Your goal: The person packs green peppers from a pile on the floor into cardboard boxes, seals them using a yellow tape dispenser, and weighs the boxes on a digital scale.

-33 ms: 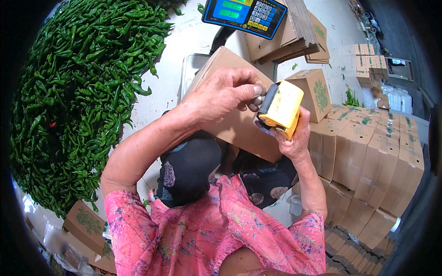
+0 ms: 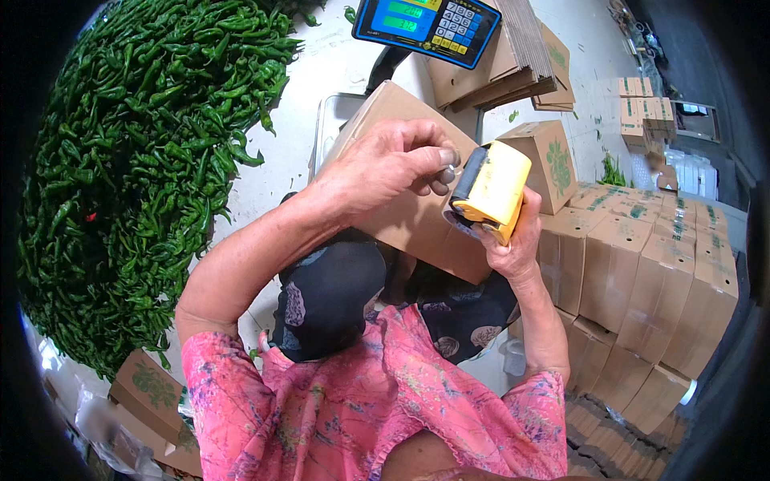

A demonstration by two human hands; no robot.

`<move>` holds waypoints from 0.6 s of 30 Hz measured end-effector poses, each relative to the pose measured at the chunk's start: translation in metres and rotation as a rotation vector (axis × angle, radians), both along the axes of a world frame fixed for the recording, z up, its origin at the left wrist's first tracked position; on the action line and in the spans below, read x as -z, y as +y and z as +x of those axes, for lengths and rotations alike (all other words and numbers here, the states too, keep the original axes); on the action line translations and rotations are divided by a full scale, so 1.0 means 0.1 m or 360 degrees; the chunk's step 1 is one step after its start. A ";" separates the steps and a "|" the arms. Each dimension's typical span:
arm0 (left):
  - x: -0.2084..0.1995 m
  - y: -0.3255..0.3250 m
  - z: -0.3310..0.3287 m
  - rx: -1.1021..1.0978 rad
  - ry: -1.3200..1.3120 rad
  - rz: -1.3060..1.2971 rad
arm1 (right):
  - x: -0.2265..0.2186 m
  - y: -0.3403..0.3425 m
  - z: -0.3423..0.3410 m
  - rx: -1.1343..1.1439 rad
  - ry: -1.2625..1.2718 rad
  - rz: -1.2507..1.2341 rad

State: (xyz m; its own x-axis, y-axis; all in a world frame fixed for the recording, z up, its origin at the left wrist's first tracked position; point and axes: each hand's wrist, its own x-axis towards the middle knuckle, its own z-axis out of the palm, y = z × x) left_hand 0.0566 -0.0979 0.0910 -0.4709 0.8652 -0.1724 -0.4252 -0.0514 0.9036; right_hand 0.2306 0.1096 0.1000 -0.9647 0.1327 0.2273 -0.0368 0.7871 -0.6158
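Observation:
My right hand [image 2: 517, 232] grips a yellow-and-black tape dispenser [image 2: 501, 180] from its right side, above a brown carton. At the dispenser's black edge, the thumb and fingers of my left hand [image 2: 393, 160] are pinched together, a small gap away from it. Whatever lies in that pinch is too small to make out. The brown carton [image 2: 425, 232] sits on a scale [image 2: 327, 120] in front of my knees, partly covered by my hands. The scale's display and keypad [image 2: 429, 24] stand beyond it.
A large heap of green peppers [image 2: 144, 160] covers the left. Stacked cartons [image 2: 634, 248] rise on the right, with a single printed carton [image 2: 541, 160] beside the scale. Flattened cardboard [image 2: 513, 60] lies behind. Another open carton [image 2: 144, 393] is at the lower left.
The dispenser has shifted very slightly to the right, and a small gap now shows between it and my left fingertips. The scale's display reading has changed.

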 end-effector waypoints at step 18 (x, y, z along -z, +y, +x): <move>0.36 -0.06 -0.16 -0.0414 0.0598 -0.0260 | -0.39 -0.37 -0.49 0.0043 -0.0335 0.0386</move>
State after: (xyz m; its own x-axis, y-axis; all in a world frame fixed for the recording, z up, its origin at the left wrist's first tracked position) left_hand 0.0407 -0.1038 0.0548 -0.7236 0.6864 -0.0727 -0.0598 0.0425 0.9973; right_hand 0.1819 0.0724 0.1392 -0.9908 0.1252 0.0515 0.0942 0.9108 -0.4020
